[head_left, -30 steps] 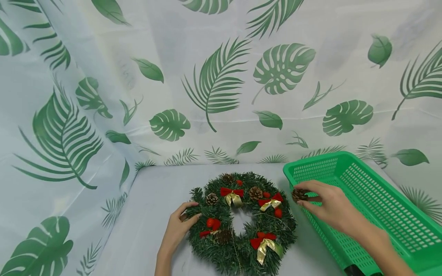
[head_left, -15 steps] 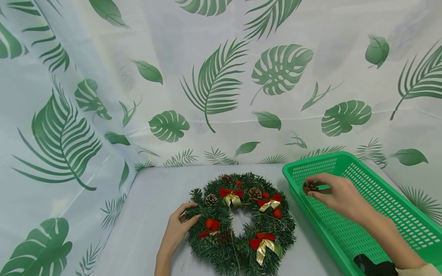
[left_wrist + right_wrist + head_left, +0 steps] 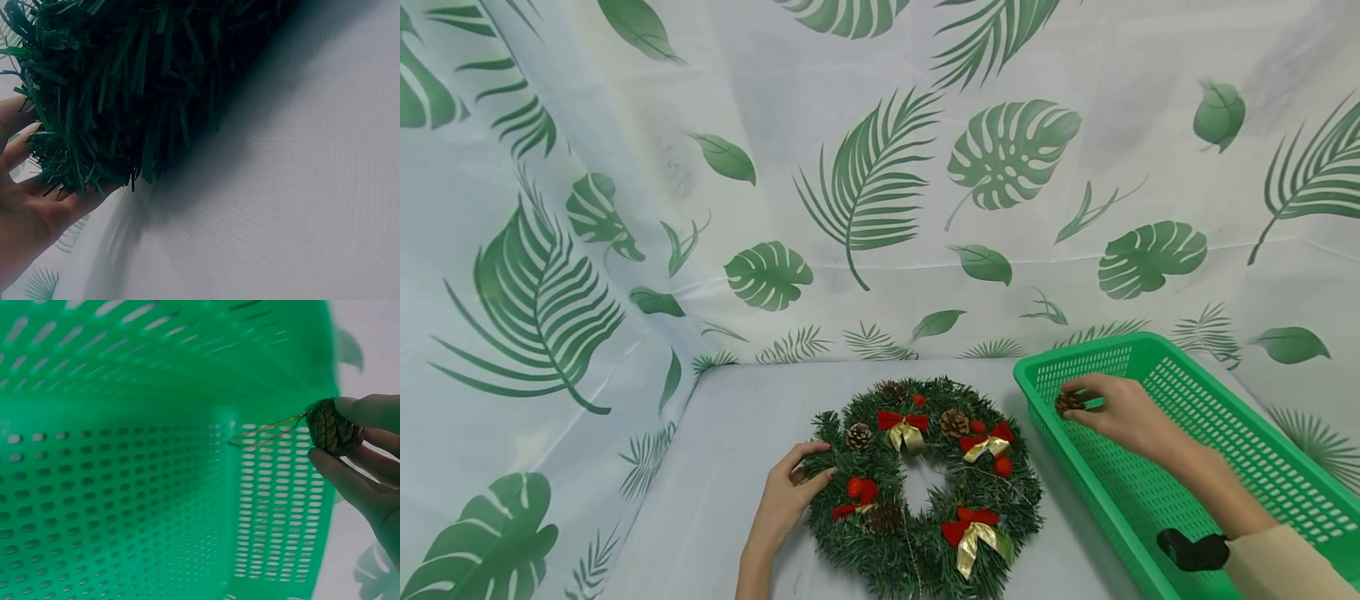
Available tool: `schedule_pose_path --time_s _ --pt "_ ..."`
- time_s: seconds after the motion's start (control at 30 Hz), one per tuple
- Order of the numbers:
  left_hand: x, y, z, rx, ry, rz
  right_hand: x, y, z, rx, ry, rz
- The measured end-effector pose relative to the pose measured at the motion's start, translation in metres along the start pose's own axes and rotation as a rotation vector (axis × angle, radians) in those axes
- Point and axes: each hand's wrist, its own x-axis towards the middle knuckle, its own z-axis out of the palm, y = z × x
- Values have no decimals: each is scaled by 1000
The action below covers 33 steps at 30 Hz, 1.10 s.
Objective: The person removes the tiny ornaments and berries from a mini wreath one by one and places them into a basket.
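Note:
A green wreath (image 3: 925, 550) with red and gold bows, red berries and several pine cones lies on the white table. My left hand (image 3: 786, 492) grips its left edge, thumb and fingers on either side of a tuft; in the left wrist view the fingertips (image 3: 28, 131) sink partly into the needles. Over the far left part of the green basket (image 3: 1157, 500), my right hand (image 3: 1123, 412) pinches a brown pine cone (image 3: 1067, 404). From this pine cone (image 3: 331, 428) a thin golden loop of string (image 3: 269, 428) trails out in the right wrist view.
The long basket stands right of the wreath, with slotted walls and a raised rim. A leaf-printed white curtain (image 3: 880, 317) closes off the back and left side of the table (image 3: 700, 500). A black wrist device (image 3: 1195, 550) sits on my right wrist above the basket.
My right hand has carried the pine cone rightward from beside the wreath, across the basket's left rim, to above its inside. The left hand and the wreath stay put.

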Motion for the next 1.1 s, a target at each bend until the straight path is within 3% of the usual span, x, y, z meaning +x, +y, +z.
schedule_pose_path --time_s 0.47,1.1 --pt "1 1 1 3 -1 1 16 37 26 -59 -44 -31" --pt "-1 1 1 -22 4 -17 27 51 50 -27 -116 -53"
